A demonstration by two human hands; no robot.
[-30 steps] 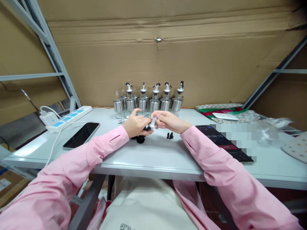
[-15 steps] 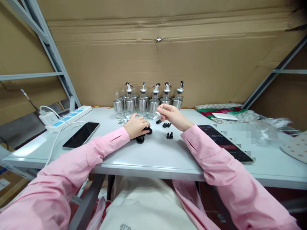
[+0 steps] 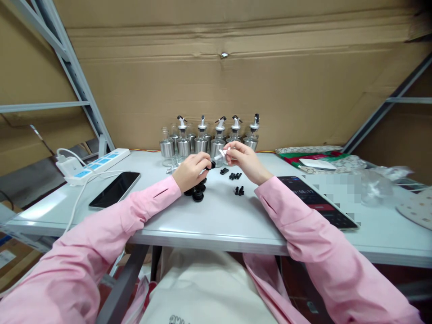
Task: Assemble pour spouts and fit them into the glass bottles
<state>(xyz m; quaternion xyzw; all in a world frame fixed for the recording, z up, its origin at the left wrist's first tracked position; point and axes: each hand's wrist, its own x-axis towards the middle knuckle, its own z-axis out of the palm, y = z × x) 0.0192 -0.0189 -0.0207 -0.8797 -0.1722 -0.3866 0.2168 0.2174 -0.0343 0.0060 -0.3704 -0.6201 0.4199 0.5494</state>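
Note:
Between the fingertips of my left hand (image 3: 192,171) is a black stopper (image 3: 212,165), raised off the table. My right hand (image 3: 243,159) pinches a white pourer spout (image 3: 223,154) just beyond it, with a small gap between the two parts. Under and beside my left hand lie several more black stoppers (image 3: 198,195), partly covered by the hand. Small black pieces sit in two groups to the right, one farther back (image 3: 235,176) and one nearer (image 3: 239,191). White spouts (image 3: 171,169) show in part behind my left hand.
Glass bottles with steel sleeves (image 3: 184,147) stand in rows at the back, several topped with pourers. A phone (image 3: 114,190) and a power strip (image 3: 101,166) lie left. At right are a tablet displaying a timer (image 3: 317,202) and a plastic bag (image 3: 374,184).
My left hand has lifted a black stopper from the pile and moved it toward my right hand. My right hand has turned the white spout and shifted slightly up.

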